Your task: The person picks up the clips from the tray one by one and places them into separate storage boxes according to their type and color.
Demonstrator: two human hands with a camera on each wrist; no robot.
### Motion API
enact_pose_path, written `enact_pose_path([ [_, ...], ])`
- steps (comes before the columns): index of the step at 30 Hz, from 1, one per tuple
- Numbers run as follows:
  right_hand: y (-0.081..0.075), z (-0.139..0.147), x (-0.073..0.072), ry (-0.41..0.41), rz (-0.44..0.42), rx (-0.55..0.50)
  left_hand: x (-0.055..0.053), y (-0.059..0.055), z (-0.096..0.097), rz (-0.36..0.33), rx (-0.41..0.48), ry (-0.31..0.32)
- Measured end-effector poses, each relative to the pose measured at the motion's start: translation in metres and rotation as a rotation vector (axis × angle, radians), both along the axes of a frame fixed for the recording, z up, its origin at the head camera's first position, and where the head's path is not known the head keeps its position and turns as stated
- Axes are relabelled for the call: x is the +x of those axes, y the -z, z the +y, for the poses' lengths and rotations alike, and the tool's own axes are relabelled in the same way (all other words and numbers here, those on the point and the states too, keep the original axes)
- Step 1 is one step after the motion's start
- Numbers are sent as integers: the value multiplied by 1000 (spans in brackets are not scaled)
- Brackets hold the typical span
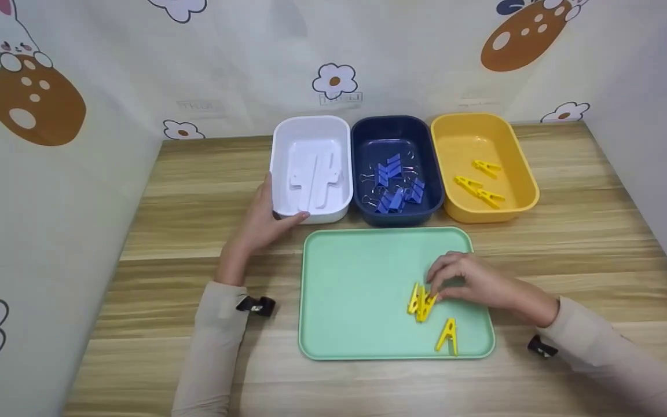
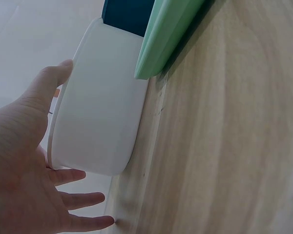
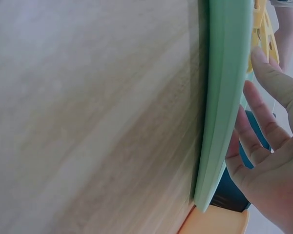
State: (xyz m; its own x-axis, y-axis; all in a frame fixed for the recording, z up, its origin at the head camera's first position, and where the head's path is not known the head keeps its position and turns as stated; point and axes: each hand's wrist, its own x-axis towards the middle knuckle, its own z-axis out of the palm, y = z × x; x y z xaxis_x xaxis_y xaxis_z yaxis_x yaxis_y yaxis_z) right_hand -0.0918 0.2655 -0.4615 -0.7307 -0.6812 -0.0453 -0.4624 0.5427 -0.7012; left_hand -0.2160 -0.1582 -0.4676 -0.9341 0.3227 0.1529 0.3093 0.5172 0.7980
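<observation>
My right hand (image 1: 472,281) is over the right part of the green tray (image 1: 356,278), thumb and forefinger pinching a yellow clothespin (image 1: 427,307). Close against it on the left lies another yellow clothespin (image 1: 413,299); a third clothespin (image 1: 448,336) lies nearer the tray's front edge. In the right wrist view the thumb touches yellow plastic (image 3: 264,39) above the tray rim, and the other fingers are spread. My left hand (image 1: 261,223) rests at the front left corner of the white bin (image 2: 97,102), thumb on its rim and fingers extended along its side.
Inside the white bin lie flat white pieces (image 1: 313,185) with long stems. Beside it, a dark blue bin (image 1: 394,220) holds several blue binder clips (image 1: 394,167). The yellow bin (image 1: 472,133) on the right contains yellow clothespins (image 1: 487,168). A patterned wall covering (image 1: 414,58) stands behind the bins.
</observation>
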Motion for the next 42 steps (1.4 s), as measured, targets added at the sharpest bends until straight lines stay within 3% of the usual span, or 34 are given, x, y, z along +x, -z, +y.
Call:
enact_pose_path([
  [10, -2, 6, 2, 29, -21, -79, 0, -2, 0, 4, -12, -6],
  [17, -9, 10, 2, 80, -68, -67, 2, -4, 0, -18, -48, -28],
  [31, -18, 13, 2, 178, -16, -52, 3, -4, 0, -7, -17, -10],
  [42, -31, 17, -7, 293, 7, -21, 4, -6, 0, -55, -59, -39],
])
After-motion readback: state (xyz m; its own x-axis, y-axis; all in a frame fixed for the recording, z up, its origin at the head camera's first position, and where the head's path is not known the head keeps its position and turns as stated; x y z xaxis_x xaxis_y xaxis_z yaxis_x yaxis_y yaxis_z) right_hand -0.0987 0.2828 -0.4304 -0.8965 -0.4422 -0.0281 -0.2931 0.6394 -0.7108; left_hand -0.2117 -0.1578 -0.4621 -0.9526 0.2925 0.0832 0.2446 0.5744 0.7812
